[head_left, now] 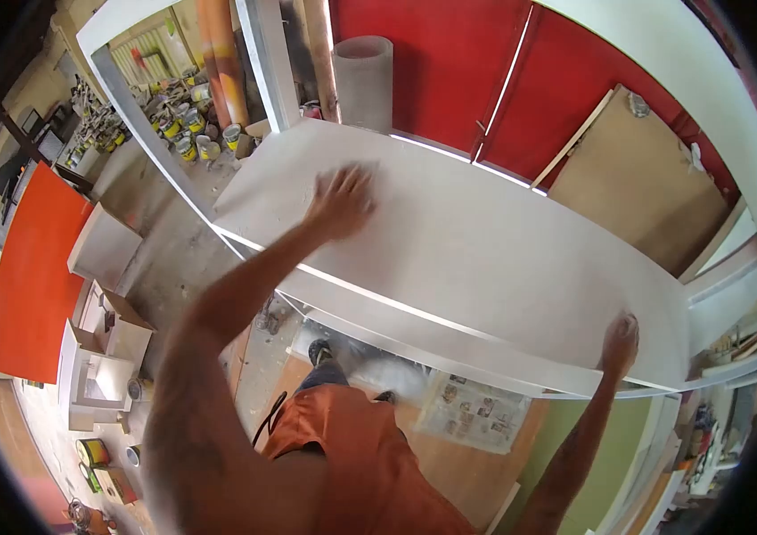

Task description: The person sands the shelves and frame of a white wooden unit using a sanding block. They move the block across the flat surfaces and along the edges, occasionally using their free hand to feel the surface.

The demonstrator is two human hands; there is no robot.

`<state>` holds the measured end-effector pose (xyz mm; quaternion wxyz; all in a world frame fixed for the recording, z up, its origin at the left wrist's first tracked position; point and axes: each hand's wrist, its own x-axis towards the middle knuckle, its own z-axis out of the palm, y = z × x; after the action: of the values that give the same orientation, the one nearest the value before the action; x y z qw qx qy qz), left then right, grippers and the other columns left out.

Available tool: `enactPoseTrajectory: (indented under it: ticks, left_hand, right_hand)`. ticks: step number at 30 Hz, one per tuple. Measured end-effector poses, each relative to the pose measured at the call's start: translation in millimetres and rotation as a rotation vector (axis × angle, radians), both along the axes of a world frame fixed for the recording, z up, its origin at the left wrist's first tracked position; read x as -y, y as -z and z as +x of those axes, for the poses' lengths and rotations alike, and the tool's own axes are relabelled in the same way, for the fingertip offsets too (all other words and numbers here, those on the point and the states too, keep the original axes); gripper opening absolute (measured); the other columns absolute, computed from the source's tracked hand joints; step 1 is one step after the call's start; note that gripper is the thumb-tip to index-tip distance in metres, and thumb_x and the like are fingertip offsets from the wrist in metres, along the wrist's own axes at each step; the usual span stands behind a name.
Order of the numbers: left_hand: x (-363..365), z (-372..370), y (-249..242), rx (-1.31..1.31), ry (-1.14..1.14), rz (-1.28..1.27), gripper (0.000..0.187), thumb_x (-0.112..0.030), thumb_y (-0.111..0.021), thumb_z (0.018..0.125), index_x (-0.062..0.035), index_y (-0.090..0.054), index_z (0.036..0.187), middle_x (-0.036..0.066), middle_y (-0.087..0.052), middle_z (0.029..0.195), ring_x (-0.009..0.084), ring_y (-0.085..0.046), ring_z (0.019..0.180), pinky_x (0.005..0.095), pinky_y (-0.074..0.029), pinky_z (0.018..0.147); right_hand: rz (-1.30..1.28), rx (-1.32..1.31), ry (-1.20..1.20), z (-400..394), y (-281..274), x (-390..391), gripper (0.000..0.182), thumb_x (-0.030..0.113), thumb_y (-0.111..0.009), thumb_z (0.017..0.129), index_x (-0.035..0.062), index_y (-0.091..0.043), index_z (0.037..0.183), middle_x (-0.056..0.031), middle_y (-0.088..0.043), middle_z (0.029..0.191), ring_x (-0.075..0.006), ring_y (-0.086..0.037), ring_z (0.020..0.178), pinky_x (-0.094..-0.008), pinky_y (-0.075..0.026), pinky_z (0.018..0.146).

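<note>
A long white panel (476, 241) lies across a white frame (164, 169) in front of me. Over the left part of the panel is my left hand (343, 198), palm down, its fingers slightly apart and a little blurred; no object shows in it. My right hand (621, 343) is at the panel's right end, near the front edge. Its fingers are curled together, and whatever they may hold is too small or hidden to name.
Red doors (450, 71) stand behind the panel, with a brown board (641, 178) leaning there and a grey cylinder (364, 85) at the left. Paint cans (187, 147) crowd the floor. An orange panel (35, 276) and white cabinet pieces (106, 357) are at the left.
</note>
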<state>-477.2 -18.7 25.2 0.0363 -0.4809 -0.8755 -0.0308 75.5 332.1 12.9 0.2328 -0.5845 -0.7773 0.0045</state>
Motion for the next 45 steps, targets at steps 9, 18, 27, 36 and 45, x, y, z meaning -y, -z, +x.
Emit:
enactPoseTrajectory:
  ticks: [9,18,27,36,45]
  left_hand:
    - [-120.2,-58.9,10.9,0.106,-0.191,0.149,0.074,-0.055,-0.033,0.107,-0.0054,-0.024,0.161,0.013,-0.021,0.17,0.0385,-0.017,0.157,0.0678,-0.014,0.122]
    - [62.9,93.1,-10.3,-0.024,0.257,-0.021,0.075,-0.05,-0.057,0.098,-0.0067,-0.036,0.156,0.017,-0.028,0.166,0.0393,-0.024,0.154,0.0676,-0.026,0.118]
    - [-194.4,-21.1,-5.2,0.149,-0.193,0.052,0.084,-0.062,-0.038,0.102,-0.0048,-0.023,0.162,0.015,-0.02,0.17,0.0352,-0.017,0.157,0.0632,-0.012,0.124]
    - [19.2,142.8,-11.1,0.119,0.385,0.069,0.08,-0.052,-0.055,0.1,-0.0037,-0.03,0.159,0.02,-0.027,0.166,0.0399,-0.022,0.155,0.0604,-0.016,0.125]
    - [-188.3,-0.3,11.9,0.128,0.022,0.057,0.087,-0.069,-0.033,0.101,-0.0086,-0.023,0.163,0.011,-0.017,0.172,0.0349,-0.009,0.159,0.0734,-0.007,0.12]
  right_hand:
    - [0.125,0.019,-0.082,21.0,19.8,-18.1,0.035,0.03,-0.053,0.104,0.0062,-0.062,0.128,-0.0169,-0.064,0.136,-0.0382,-0.06,0.126,-0.0478,-0.049,0.105]
    - [0.079,0.02,0.014,-0.2,0.5,4.7,0.031,0.03,-0.053,0.104,0.009,-0.063,0.125,-0.0147,-0.064,0.137,-0.0357,-0.059,0.128,-0.0459,-0.05,0.105]
    - [0.095,-0.048,-0.09,6.1,5.2,-2.1,0.041,0.038,-0.052,0.105,0.0073,-0.063,0.13,-0.0153,-0.065,0.136,-0.0385,-0.06,0.125,-0.0474,-0.048,0.106]
    - [0.069,-0.01,-0.035,-1.1,-5.1,5.3,0.036,0.032,-0.048,0.106,0.0049,-0.064,0.124,-0.0167,-0.064,0.136,-0.037,-0.059,0.127,-0.0474,-0.047,0.106]
    - [0.055,0.006,-0.026,-3.7,-8.6,9.7,0.039,0.034,-0.051,0.104,0.006,-0.063,0.129,-0.0163,-0.064,0.136,-0.0366,-0.059,0.127,-0.0467,-0.047,0.108]
